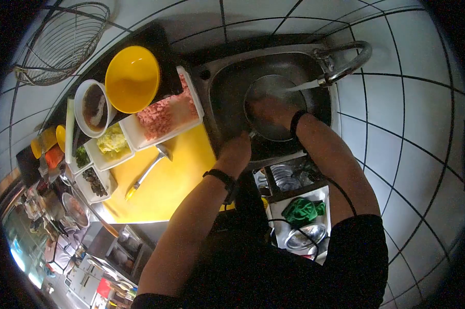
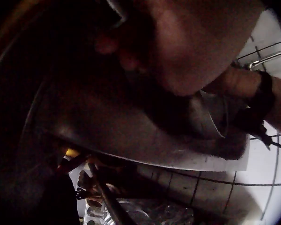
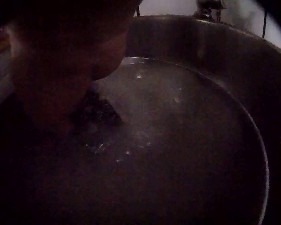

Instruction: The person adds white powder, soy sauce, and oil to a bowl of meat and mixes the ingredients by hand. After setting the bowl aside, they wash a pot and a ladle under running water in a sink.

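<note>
A round metal pot (image 1: pixel 273 135) stands in the dark sink (image 1: pixel 223 92), and water streams into it from the faucet (image 1: pixel 353 64). My right hand (image 1: pixel 273 110) reaches down inside the pot, its fingers blurred and dim. In the right wrist view that hand dips into cloudy water (image 3: pixel 178 122) with small bubbles, which hides the fingertips. My left hand (image 1: pixel 237 149) is at the pot's near left side, fingers curled around its handle, a bit of metal (image 2: pixel 116 11) showing beside them in the left wrist view.
Left of the sink are a yellow cutting board (image 1: pixel 183 167) with a ladle (image 1: pixel 149 171), a tray of ground meat (image 1: pixel 158 118), chopped vegetables (image 1: pixel 113 141), a yellow bowl (image 1: pixel 132 80) and a white bowl (image 1: pixel 85 116). A tiled wall (image 1: pixel 397 118) borders the right.
</note>
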`<state>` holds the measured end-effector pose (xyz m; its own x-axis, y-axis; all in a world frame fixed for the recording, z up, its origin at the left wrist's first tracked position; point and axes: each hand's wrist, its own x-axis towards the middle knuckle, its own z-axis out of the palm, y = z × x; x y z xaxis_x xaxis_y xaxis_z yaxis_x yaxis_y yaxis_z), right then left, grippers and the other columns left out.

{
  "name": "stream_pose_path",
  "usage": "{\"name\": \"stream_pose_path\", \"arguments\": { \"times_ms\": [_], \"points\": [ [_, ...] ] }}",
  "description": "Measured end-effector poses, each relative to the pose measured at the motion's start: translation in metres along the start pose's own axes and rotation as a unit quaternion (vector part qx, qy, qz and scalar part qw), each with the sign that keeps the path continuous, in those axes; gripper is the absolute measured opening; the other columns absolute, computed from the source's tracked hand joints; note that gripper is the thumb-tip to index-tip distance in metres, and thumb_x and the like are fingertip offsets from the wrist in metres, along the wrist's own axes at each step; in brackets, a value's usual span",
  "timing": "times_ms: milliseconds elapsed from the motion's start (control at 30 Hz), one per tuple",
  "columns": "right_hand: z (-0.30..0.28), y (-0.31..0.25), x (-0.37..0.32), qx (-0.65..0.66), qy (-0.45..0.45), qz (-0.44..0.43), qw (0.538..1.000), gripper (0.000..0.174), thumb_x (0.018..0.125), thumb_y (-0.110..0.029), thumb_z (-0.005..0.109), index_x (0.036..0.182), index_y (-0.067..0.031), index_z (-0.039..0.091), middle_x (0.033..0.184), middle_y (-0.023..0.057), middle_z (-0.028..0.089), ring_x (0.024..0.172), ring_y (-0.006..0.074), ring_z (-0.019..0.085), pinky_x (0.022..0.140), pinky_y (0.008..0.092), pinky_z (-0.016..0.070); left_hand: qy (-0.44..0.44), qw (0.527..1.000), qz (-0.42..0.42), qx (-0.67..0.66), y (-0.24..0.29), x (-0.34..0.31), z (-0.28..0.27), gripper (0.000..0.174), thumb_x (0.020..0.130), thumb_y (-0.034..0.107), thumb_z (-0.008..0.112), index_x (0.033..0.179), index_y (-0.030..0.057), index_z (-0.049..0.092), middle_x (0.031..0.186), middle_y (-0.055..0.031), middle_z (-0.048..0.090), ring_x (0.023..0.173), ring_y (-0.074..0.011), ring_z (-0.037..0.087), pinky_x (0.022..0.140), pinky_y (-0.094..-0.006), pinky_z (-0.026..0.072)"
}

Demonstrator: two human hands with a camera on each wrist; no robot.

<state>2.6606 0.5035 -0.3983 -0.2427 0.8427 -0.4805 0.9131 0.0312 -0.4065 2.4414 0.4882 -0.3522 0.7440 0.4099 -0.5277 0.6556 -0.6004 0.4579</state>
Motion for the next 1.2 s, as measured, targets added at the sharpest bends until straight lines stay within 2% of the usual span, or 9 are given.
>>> {"name": "stream_pose_path", "arguments": {
  "times_ms": [133, 267, 400, 633, 767, 900, 1100, 1167, 1200],
  "points": [
    [-0.004, 0.043, -0.008, -0.133, 0.067, -0.07, 0.986, 0.039, 0.093, -0.01, 0.056, 0.132, -0.0087, 0.054, 0.118, 0.021, 0.063, 0.117, 0.0394, 0.058, 0.1, 0.0473, 0.0473, 0.007, 0.999, -0.03, -0.023, 0.009, -0.006, -0.016, 0.025, 0.099, 0.014, 0.042, 0.109, -0.0012, 0.059, 0.094, -0.0253, 0.07, 0.09, -0.0376, 0.071, 0.074, -0.0476, 0.0587],
    [-0.045, 0.042, -0.039, 0.081, 0.113, 0.139, 0.98, 0.037, 0.094, -0.014, 0.056, 0.13, -0.0089, 0.056, 0.126, 0.0217, 0.059, 0.118, 0.0386, 0.057, 0.097, 0.0474, 0.0483, 0.0, 0.999, -0.039, -0.017, 0.015, -0.007, -0.034, 0.027, 0.099, 0.015, 0.041, 0.112, -0.0008, 0.059, 0.095, -0.025, 0.07, 0.089, -0.0378, 0.071, 0.074, -0.048, 0.0585],
    [0.046, 0.068, -0.061, 0.037, 0.196, 0.247, 0.948, 0.032, 0.094, -0.015, 0.054, 0.124, -0.0076, 0.061, 0.121, 0.0204, 0.063, 0.114, 0.0393, 0.059, 0.094, 0.0467, 0.049, 0.021, 1.0, 0.001, 0.003, 0.002, -0.003, -0.013, 0.025, 0.098, 0.014, 0.042, 0.11, -0.0016, 0.059, 0.095, -0.0256, 0.07, 0.088, -0.0379, 0.071, 0.075, -0.0485, 0.0584],
    [0.057, -0.009, -0.078, -0.128, 0.196, 0.119, 0.965, 0.036, 0.096, -0.029, 0.051, 0.111, -0.0013, 0.069, 0.121, 0.0251, 0.063, 0.113, 0.041, 0.059, 0.093, 0.0489, 0.0486, 0.042, 0.999, -0.002, -0.005, 0.004, -0.001, -0.01, 0.021, 0.097, 0.011, 0.044, 0.104, -0.0026, 0.058, 0.094, -0.0284, 0.068, 0.089, -0.0415, 0.07, 0.075, -0.0513, 0.0577],
    [0.045, -0.02, -0.028, 0.129, 0.057, 0.167, 0.976, 0.04, 0.097, -0.031, 0.05, 0.117, 0.0003, 0.065, 0.123, 0.0262, 0.061, 0.116, 0.0393, 0.057, 0.093, 0.0497, 0.0477, 0.023, 1.0, 0.014, 0.01, -0.005, -0.001, 0.001, 0.022, 0.096, 0.011, 0.045, 0.105, -0.0029, 0.058, 0.096, -0.0288, 0.068, 0.092, -0.0418, 0.069, 0.078, -0.0518, 0.0568],
    [0.053, 0.02, 0.021, 0.189, 0.175, 0.218, 0.941, 0.038, 0.097, -0.027, 0.049, 0.12, 0.0004, 0.062, 0.125, 0.024, 0.059, 0.117, 0.0387, 0.056, 0.098, 0.0501, 0.0445, 0.073, 0.997, -0.014, -0.02, -0.006, -0.001, 0.002, 0.022, 0.096, 0.012, 0.045, 0.103, -0.0035, 0.06, 0.095, -0.028, 0.068, 0.092, -0.0413, 0.069, 0.079, -0.0515, 0.0559],
    [0.027, 0.073, -0.024, 0.281, 0.318, 0.274, 0.863, 0.037, 0.096, -0.021, 0.048, 0.125, 0.0006, 0.057, 0.128, 0.0207, 0.057, 0.119, 0.0379, 0.054, 0.104, 0.0506, 0.0397, 0.087, 0.981, 0.164, -0.052, -0.004, -0.003, -0.018, 0.02, 0.094, 0.013, 0.05, 0.093, -0.0037, 0.061, 0.085, -0.0229, 0.067, 0.075, -0.0368, 0.069, 0.065, -0.0462, 0.0554],
    [0.035, 0.094, -0.053, 0.271, 0.344, 0.303, 0.846, 0.037, 0.096, -0.019, 0.048, 0.127, 0.0006, 0.055, 0.129, 0.0196, 0.056, 0.12, 0.0377, 0.053, 0.106, 0.0508, 0.0381, -0.189, 0.854, -0.104, -0.473, 0.034, -0.023, -0.097, 0.015, 0.092, 0.01, 0.052, 0.094, -0.0027, 0.059, 0.075, -0.016, 0.064, 0.061, -0.0275, 0.065, 0.05, -0.0386, 0.0498],
    [0.042, 0.103, -0.068, 0.265, 0.353, 0.32, 0.838, 0.037, 0.096, -0.018, 0.048, 0.127, 0.0007, 0.055, 0.129, 0.0191, 0.055, 0.121, 0.0375, 0.053, 0.107, 0.0509, 0.0373, -0.189, 0.855, -0.1, -0.472, 0.035, -0.024, -0.099, 0.015, 0.092, 0.01, 0.052, 0.094, -0.0027, 0.059, 0.075, -0.016, 0.064, 0.061, -0.0275, 0.065, 0.05, -0.0386, 0.0498]
  ]
}}
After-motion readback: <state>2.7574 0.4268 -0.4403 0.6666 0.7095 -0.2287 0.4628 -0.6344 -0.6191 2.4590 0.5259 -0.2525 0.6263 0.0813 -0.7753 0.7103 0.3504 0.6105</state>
